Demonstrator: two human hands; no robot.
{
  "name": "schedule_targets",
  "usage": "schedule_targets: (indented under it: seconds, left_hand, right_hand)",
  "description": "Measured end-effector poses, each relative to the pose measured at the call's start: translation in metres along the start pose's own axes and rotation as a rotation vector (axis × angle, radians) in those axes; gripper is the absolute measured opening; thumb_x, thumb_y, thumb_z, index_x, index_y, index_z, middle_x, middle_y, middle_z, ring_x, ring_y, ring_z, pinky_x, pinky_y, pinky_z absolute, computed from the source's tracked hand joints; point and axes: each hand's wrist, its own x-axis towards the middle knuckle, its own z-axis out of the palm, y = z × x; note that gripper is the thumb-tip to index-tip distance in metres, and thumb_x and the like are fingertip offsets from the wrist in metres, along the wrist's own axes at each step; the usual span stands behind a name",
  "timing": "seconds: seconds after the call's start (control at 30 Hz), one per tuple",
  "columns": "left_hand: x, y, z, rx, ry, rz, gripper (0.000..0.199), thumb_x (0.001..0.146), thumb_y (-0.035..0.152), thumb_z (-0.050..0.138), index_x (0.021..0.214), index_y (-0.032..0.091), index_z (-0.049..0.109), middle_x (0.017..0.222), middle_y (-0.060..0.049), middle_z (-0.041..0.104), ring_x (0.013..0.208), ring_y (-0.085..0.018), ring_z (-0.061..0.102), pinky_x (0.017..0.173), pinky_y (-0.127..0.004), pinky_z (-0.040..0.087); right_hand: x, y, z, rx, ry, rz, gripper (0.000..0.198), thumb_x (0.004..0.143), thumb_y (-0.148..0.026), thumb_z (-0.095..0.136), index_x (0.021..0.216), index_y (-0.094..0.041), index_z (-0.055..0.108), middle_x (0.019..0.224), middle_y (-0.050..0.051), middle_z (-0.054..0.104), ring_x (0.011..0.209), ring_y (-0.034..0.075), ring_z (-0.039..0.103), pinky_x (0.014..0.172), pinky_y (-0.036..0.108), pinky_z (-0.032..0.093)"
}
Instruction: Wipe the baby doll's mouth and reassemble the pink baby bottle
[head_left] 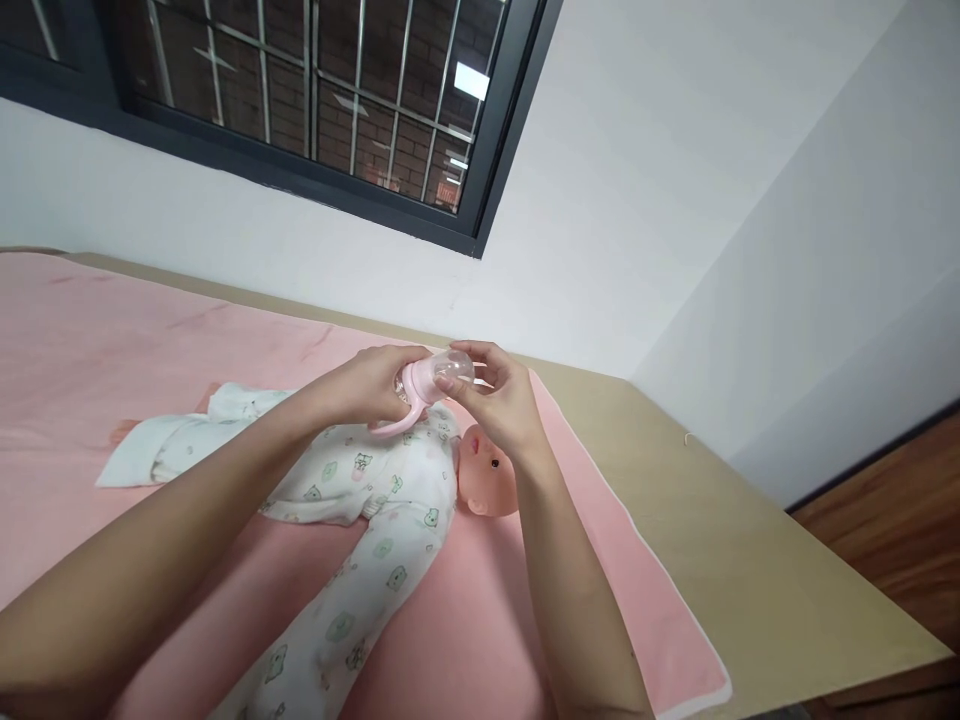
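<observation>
A baby bottle [422,381] with a pink collar, a curved pink handle and a clear cap is held between my two hands. My left hand [375,385] is closed round the bottle's body, which it mostly hides. At the other end, my right hand [491,390] has its thumb and fingers on the clear cap [454,366]. Beneath my hands a baby doll [484,480] lies on its back, its head to the right, partly covered by my right forearm. It wears a white outfit [337,475] printed with green bears.
A pink blanket [637,580] with a white edge lies under the doll on a light wooden tabletop [697,520]. Behind it rises a white wall [600,200] with a dark-framed barred window [480,200]. Brown wood [900,510] stands at the right.
</observation>
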Motion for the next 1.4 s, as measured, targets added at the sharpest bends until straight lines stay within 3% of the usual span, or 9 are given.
schedule_targets:
  seconds: [0.3, 0.53, 0.97, 1.2, 1.3, 1.4]
  left_hand:
    - [0.0, -0.004, -0.005, 0.046, 0.012, 0.063, 0.036, 0.062, 0.032, 0.07, 0.097, 0.026, 0.069, 0.083, 0.002, 0.071, 0.074, -0.023, 0.064, 0.06, -0.028, 0.043]
    - [-0.003, 0.001, -0.009, 0.021, -0.013, 0.031, 0.029, 0.06, 0.031, 0.068, 0.089, 0.024, 0.07, 0.073, 0.001, 0.067, 0.068, -0.022, 0.061, 0.054, -0.027, 0.038]
    - [-0.004, 0.001, -0.016, 0.026, -0.148, 0.064, 0.038, 0.061, 0.031, 0.066, 0.097, 0.021, 0.073, 0.08, 0.001, 0.069, 0.073, -0.02, 0.062, 0.06, -0.024, 0.041]
    - [-0.004, 0.003, -0.014, 0.05, -0.102, -0.006, 0.037, 0.06, 0.037, 0.069, 0.094, 0.022, 0.072, 0.077, 0.0, 0.07, 0.07, -0.021, 0.063, 0.055, -0.025, 0.04]
    - [-0.001, -0.004, -0.018, 0.139, 0.013, -0.067, 0.04, 0.059, 0.043, 0.072, 0.093, 0.022, 0.07, 0.081, -0.001, 0.071, 0.073, -0.023, 0.064, 0.057, -0.026, 0.041]
    - [0.002, -0.011, -0.023, 0.267, 0.169, -0.132, 0.044, 0.059, 0.047, 0.073, 0.096, 0.022, 0.068, 0.089, -0.001, 0.073, 0.084, -0.026, 0.065, 0.067, -0.029, 0.043]
  right_hand:
    - [-0.001, 0.001, 0.0, -0.004, -0.047, -0.039, 0.05, 0.068, -0.051, 0.085, 0.106, -0.023, 0.068, 0.111, 0.005, 0.071, 0.097, 0.02, 0.069, 0.091, 0.041, 0.059]
    - [-0.003, 0.002, 0.001, -0.052, -0.055, -0.095, 0.048, 0.07, -0.05, 0.083, 0.107, -0.024, 0.068, 0.118, 0.006, 0.07, 0.099, 0.021, 0.069, 0.093, 0.041, 0.058]
    - [-0.005, -0.002, -0.006, -0.082, -0.143, -0.154, 0.044, 0.073, -0.049, 0.082, 0.106, -0.023, 0.069, 0.12, 0.008, 0.069, 0.104, 0.022, 0.069, 0.093, 0.042, 0.058]
    - [-0.004, -0.004, -0.008, -0.043, -0.152, -0.168, 0.044, 0.073, -0.047, 0.082, 0.108, -0.025, 0.068, 0.122, 0.006, 0.068, 0.106, 0.022, 0.067, 0.094, 0.041, 0.058]
    - [0.0, -0.002, -0.015, -0.062, -0.072, -0.199, 0.047, 0.077, -0.05, 0.079, 0.115, -0.027, 0.066, 0.126, 0.006, 0.065, 0.109, 0.022, 0.066, 0.097, 0.041, 0.056]
    - [0.011, 0.013, -0.039, -0.122, 0.069, -0.225, 0.051, 0.082, -0.053, 0.072, 0.126, -0.03, 0.062, 0.134, 0.006, 0.06, 0.117, 0.023, 0.062, 0.102, 0.042, 0.052]
